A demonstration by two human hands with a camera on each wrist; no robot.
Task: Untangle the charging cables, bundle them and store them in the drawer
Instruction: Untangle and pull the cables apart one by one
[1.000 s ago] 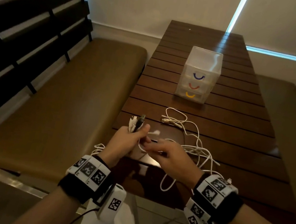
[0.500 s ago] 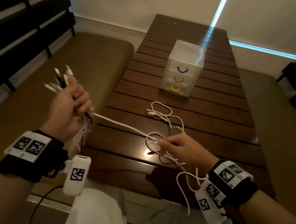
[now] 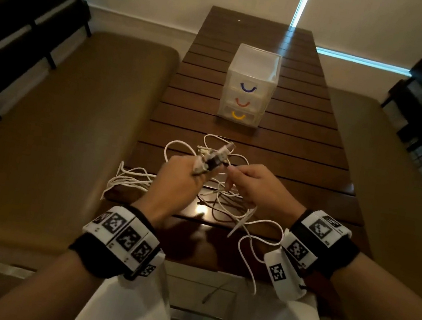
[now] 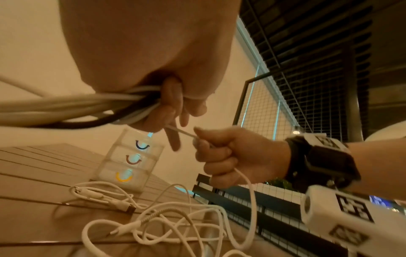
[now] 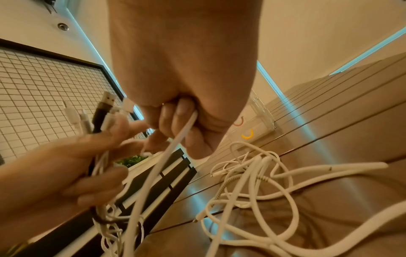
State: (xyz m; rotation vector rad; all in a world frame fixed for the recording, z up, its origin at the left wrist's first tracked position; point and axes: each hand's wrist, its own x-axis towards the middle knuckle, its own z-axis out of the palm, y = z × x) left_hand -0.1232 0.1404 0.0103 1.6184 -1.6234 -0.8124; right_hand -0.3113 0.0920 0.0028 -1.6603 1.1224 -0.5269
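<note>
Head view looked forward and down from above onto the slatted table (image 3: 274, 147). Left wrist view looked close along the left hand (image 4: 153, 52), low over the table, facing rightward. Right wrist view looked close along the right hand (image 5: 186, 69), facing leftward. All three shared the drawer unit (image 3: 248, 88) and loose cables (image 3: 225, 205).

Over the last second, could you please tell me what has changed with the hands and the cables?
The left hand, gripping the bundle of cable ends, swung out to its own left, drawing a white cable taut, and has now come back to the middle. The right hand stayed over the table, pinching that cable. The loose cables still lie tangled; the drawer unit is unmoved, drawers closed.
</note>
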